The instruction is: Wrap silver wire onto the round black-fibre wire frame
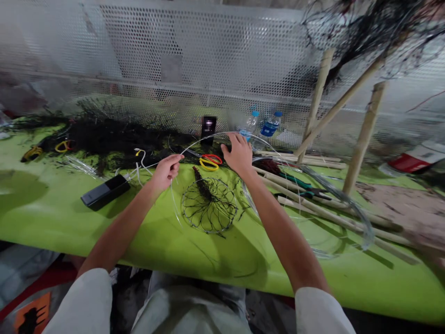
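Note:
My left hand (165, 172) is closed in a pinch on a thin, pale, clear strand (205, 138). From there the strand bows up and over to the right, and a loose end hangs below the pinch. My right hand (239, 155) reaches to the top of this arc with fingers stretched out and thumb apart, its fingertips touching the strand. Between my forearms a round hoop (209, 204) laced with dark strands lies flat on the green table (146, 241). A dark bundle (201, 184) rises from its middle. Red-and-yellow-handled scissors (210, 166) lie just behind it.
A black power bank (106, 192) with white cables lies left. Dark fibres (114, 134), a phone-like black slab (208, 131) and two bottles (271, 126) line the back. Right are wooden sticks (320, 211), green-handled pliers (295, 181), coiled clear strands (361, 218) and upright posts (365, 134).

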Available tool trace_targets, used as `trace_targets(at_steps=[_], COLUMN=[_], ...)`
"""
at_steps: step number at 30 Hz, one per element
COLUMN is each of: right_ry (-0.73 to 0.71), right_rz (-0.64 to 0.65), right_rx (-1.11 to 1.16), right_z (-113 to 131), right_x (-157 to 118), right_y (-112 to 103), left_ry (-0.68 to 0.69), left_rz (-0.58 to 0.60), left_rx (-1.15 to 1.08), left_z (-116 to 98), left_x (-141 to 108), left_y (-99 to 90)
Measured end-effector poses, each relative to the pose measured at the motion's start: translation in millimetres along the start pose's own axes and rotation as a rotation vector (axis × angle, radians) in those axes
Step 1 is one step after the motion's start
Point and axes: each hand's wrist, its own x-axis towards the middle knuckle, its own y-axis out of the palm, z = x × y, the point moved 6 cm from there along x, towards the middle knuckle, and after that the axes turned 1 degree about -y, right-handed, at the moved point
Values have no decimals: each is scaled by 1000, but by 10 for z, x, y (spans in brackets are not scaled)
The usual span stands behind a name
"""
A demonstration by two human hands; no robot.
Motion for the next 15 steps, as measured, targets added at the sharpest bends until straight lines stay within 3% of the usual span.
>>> trace_targets(at_steps=[7, 15], right_ry=[195, 288], right_rz=[-73, -228], right_rx=[542, 767], right_z=[-122, -133], right_x=[171, 132], right_y=[178, 229], left_ry=[117, 217], left_rz=[-68, -147], left_rx=[-24, -73], left_z=[-15, -71], left_x=[-51, -100], left_y=[41, 0])
